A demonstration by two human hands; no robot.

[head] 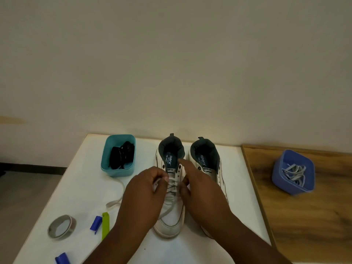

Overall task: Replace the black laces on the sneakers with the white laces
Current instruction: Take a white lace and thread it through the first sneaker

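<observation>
Two white sneakers stand side by side on the white surface (190, 248), heels toward the wall. The left sneaker (170, 216) already wears a white lace (172, 184) criss-crossed through its eyelets, one loose end trailing left. The left hand (144, 193) pinches that lace; the right hand (202, 187) pinches it too, forefinger outstretched. The right sneaker (207, 159) looks unlaced. Black laces (122, 155) lie heaped in a teal tub (106, 159).

White sneakers (172, 187) w/ white laces (172, 184), teal bin (118, 156), blue bin (292, 171).
</observation>
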